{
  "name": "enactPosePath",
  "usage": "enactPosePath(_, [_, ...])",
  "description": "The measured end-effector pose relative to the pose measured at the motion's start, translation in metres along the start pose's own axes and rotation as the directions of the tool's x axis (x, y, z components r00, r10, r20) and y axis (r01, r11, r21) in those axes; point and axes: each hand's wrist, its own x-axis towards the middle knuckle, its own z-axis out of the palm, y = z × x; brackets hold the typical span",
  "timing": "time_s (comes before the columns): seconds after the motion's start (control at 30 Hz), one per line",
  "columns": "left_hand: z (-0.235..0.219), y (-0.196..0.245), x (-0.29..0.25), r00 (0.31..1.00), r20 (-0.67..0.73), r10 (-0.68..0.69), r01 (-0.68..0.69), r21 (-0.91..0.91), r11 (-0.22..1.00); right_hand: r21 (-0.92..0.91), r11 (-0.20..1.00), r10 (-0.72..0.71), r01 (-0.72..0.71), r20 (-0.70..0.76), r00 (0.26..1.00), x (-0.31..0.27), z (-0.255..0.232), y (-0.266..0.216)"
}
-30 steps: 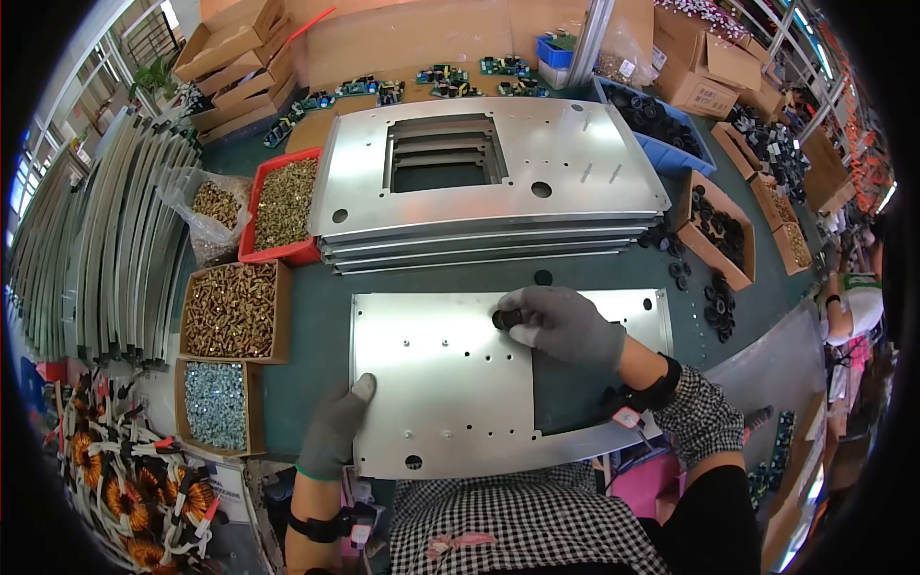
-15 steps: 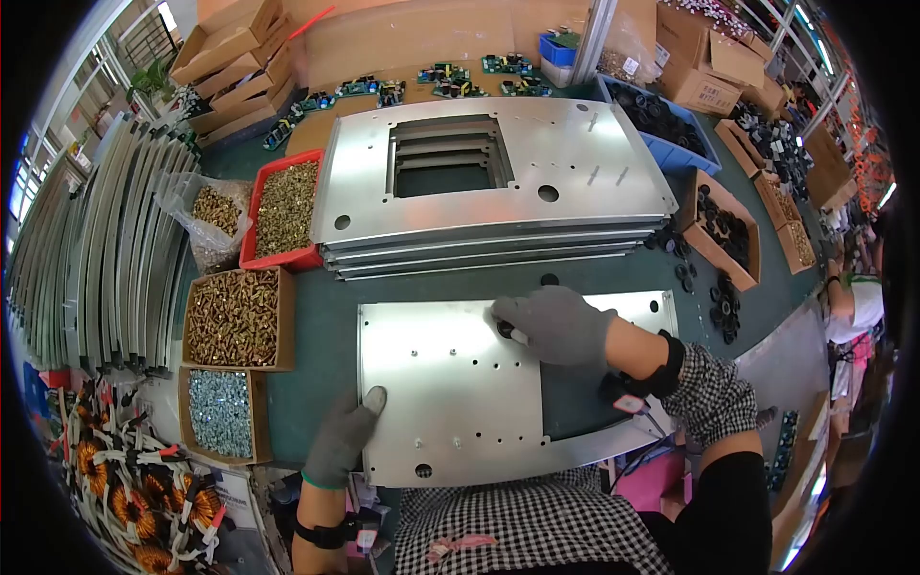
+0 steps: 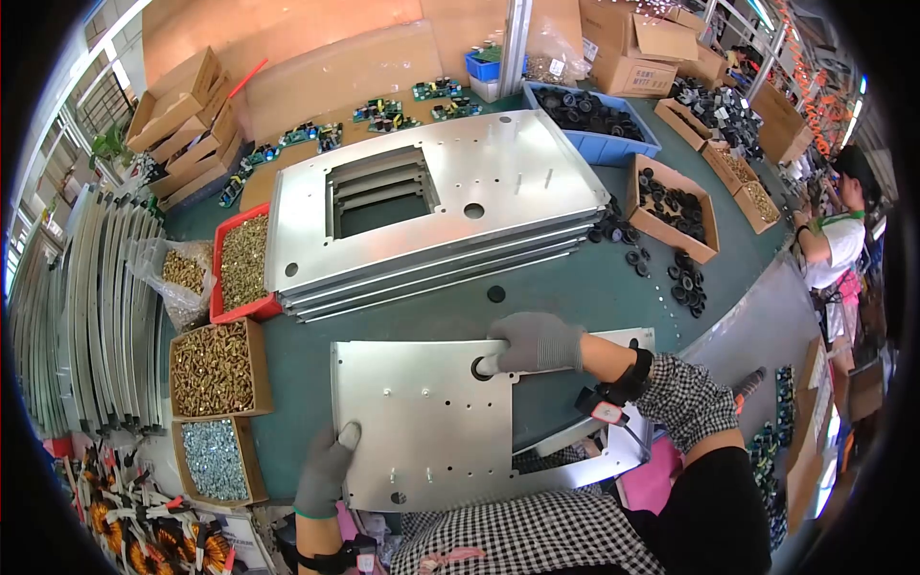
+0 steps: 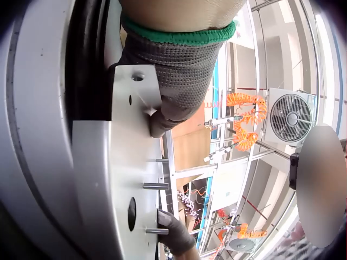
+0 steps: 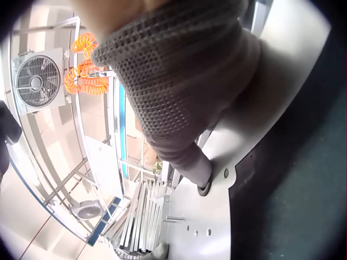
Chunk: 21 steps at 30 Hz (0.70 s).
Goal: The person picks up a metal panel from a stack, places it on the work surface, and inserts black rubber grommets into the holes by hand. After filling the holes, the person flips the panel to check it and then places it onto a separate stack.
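A silvery sheet-metal plate (image 3: 422, 431) with a large cutout, small holes and short studs lies before the person, its near edge by the checked apron. My gloved left hand (image 3: 329, 470) grips its left edge, thumb on top and the other fingers hidden underneath. At the plate's far side, my gloved right hand (image 3: 539, 343) holds a black rubber grommet (image 3: 478, 370) at a round hole beside the cutout. In the right wrist view the thumb presses on the grommet (image 5: 204, 190); the remaining fingers are mostly hidden.
A stack of similar plates (image 3: 383, 259) stands behind. Boxes of brass fasteners (image 3: 216, 369) and silvery fasteners (image 3: 213, 458) are at left. One loose black grommet (image 3: 495, 294) lies beyond the plate; a carton of black grommets (image 3: 704, 244) stands at right. Another person (image 3: 839, 240) is at far right.
The plate has come nearer the body, and its cutout now shows the table's edge. The right hand has moved with it, its thumb now down on the grommet. The head view has turned.
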Motion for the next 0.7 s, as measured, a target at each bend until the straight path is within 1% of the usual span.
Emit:
enactPosePath(0.03, [0.001,-0.001,0.001,1.000,-0.013,-0.010,0.010,-0.044,0.999,0.080,0.997,-0.002,0.001,0.007,1.000,-0.012,-0.005,-0.004])
enactPosePath(0.07, [0.001,-0.003,0.000,0.999,-0.022,-0.024,0.022,-0.086,0.996,0.097,0.995,-0.019,0.031,-0.120,0.993,-0.017,-0.008,0.005])
enactPosePath(0.1, [0.002,-0.003,0.001,0.999,-0.027,-0.041,0.037,-0.126,0.991,0.111,0.992,-0.030,0.058,-0.244,0.969,-0.022,-0.011,0.021])
enactPosePath(0.13, [0.002,-0.002,0.002,0.997,-0.038,-0.063,0.058,-0.126,0.990,0.116,0.989,-0.040,0.087,-0.363,0.931,-0.028,-0.015,0.040])
enactPosePath(0.17, [0.001,-0.002,0.003,0.995,-0.052,-0.087,0.080,-0.129,0.988,0.065,0.998,0.045,-0.015,-0.494,0.868,-0.032,-0.026,0.064])
enactPosePath(0.2, [0.001,-0.002,0.003,0.991,-0.070,-0.112,0.102,-0.136,0.985,0.024,0.992,0.110,-0.121,-0.614,0.782,-0.036,-0.040,0.090])
enactPosePath(0.23, [0.001,-0.001,0.002,0.996,-0.040,-0.077,0.070,-0.144,0.987,0.045,0.970,0.207,-0.239,-0.673,0.710,-0.039,-0.052,0.109])
enactPosePath(0.27, [0.003,0.000,0.001,0.996,-0.045,-0.073,0.065,-0.155,0.986,0.075,0.935,0.291,-0.347,-0.724,0.626,-0.042,-0.058,0.123])
enactPosePath(0.33, [0.007,0.004,0.000,0.996,-0.068,-0.063,0.050,-0.181,0.982,0.117,0.947,0.291,-0.299,-0.707,0.645,-0.046,-0.059,0.139])
enactPosePath(0.37, [0.011,0.009,0.000,0.994,-0.079,-0.080,0.064,-0.188,0.980,0.134,0.953,0.286,-0.273,-0.697,0.657,-0.044,-0.061,0.142])
enactPosePath(0.4, [0.016,0.015,-0.002,0.991,-0.092,-0.100,0.081,-0.195,0.977,0.085,0.985,0.168,-0.150,-0.669,0.724,-0.040,-0.058,0.134])
enactPosePath(0.43, [0.018,0.018,-0.005,0.987,-0.104,-0.125,0.103,-0.198,0.975,0.050,0.998,0.050,-0.025,-0.630,0.775,-0.032,-0.049,0.117])
enactPosePath(0.47, [0.017,0.016,-0.004,0.987,-0.103,-0.126,0.106,-0.182,0.978,0.026,0.994,-0.069,0.104,-0.586,0.807,-0.024,-0.041,0.098])
enactPosePath(0.53, [0.011,0.008,0.001,0.987,-0.102,-0.124,0.109,-0.140,0.984,-0.024,0.992,-0.118,0.122,-0.486,0.866,-0.008,-0.032,0.055])
enactPosePath(0.57, [0.011,0.008,0.000,0.989,-0.106,-0.105,0.089,-0.152,0.984,-0.112,0.986,-0.162,0.124,-0.469,0.868,0.006,-0.027,0.048])
enactPosePath(0.63, [0.015,0.011,-0.003,0.992,-0.109,-0.064,0.044,-0.174,0.984,-0.284,0.951,-0.243,0.125,-0.431,0.869,0.035,-0.015,0.046])
enactPosePath(0.7, [0.017,0.015,-0.008,0.990,-0.119,-0.077,0.057,-0.162,0.985,-0.376,0.924,-0.246,0.072,-0.438,0.864,0.043,-0.014,0.047])
